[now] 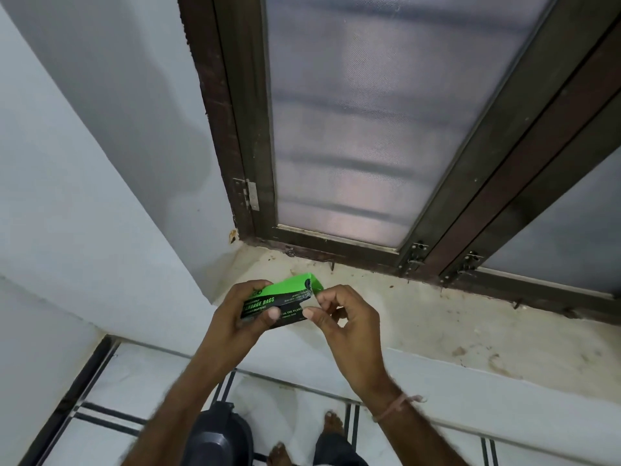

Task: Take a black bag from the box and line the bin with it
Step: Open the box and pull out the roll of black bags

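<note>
Box [285, 297] of garbage bags, green on top and black on its printed face, is held in the air above the pale window sill [437, 334], not resting on it. Our left hand [232, 317] is clamped round the end nearer us, thumb across the print and fingers over the top. Our right hand [346, 317] is at the end toward the window, fingers curled, thumb and forefinger up against the dark end panel. We cannot tell whether they pinch a flap, a bag edge or nothing. No black bag is out yet, so we judge this to be step 1: opening the box or fishing for a bag.

Several things could go wrong from here. A sharp tug with only 2 fingertips could rip the flap or let thin film slip free. If the bags are rolled or folded together, 2 or 3 may come out at once unless our left hand braces the carton. Squeezing too hard could crush the carton and trap what is inside. A loose hold could drop the box to the tiled floor [134, 381], near the dark rounded thing [220, 432] below our arms. We take that thing for the bin, though only part of it shows.
</note>
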Tool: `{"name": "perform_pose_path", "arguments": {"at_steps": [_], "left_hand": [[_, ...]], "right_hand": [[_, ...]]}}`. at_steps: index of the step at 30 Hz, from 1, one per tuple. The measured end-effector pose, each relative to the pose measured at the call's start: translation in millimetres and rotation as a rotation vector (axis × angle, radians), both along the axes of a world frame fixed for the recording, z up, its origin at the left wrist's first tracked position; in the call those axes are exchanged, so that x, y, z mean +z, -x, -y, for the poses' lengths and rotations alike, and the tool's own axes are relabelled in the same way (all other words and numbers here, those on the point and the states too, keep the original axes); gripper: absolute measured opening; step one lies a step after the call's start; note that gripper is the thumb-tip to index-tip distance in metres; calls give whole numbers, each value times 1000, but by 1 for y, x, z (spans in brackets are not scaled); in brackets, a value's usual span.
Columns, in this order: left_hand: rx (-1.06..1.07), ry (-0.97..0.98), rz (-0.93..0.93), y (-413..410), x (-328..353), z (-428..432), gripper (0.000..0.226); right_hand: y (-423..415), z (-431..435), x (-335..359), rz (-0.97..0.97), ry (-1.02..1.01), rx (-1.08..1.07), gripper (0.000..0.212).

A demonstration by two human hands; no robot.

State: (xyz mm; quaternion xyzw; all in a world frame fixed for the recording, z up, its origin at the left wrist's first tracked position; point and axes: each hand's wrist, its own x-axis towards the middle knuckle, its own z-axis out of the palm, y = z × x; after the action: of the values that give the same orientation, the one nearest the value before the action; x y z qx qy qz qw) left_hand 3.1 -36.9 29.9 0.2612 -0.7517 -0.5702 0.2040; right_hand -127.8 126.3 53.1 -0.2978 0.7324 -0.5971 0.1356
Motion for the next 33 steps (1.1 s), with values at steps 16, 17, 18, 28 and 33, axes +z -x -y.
{"name": "perform_pose_path", "arguments": {"at_steps": [16,17,18,28,33], "left_hand": [[23,-55,61,44,22,-13,79],[17,-39,67,47,24,-14,76],[9,-23,73,49,27,-15,73],[-2,78,169,56,42,-20,77],[37,90,199,58,40,-24,74]], "right_hand": [[57,-8,12,26,86,270,20],[63,-8,14,-57,50,284,21],[68,-8,15,-131,21,311,22],[96,-2,30,-690,-195,469,13],[98,-2,25,-840,-237,447,35]]}}
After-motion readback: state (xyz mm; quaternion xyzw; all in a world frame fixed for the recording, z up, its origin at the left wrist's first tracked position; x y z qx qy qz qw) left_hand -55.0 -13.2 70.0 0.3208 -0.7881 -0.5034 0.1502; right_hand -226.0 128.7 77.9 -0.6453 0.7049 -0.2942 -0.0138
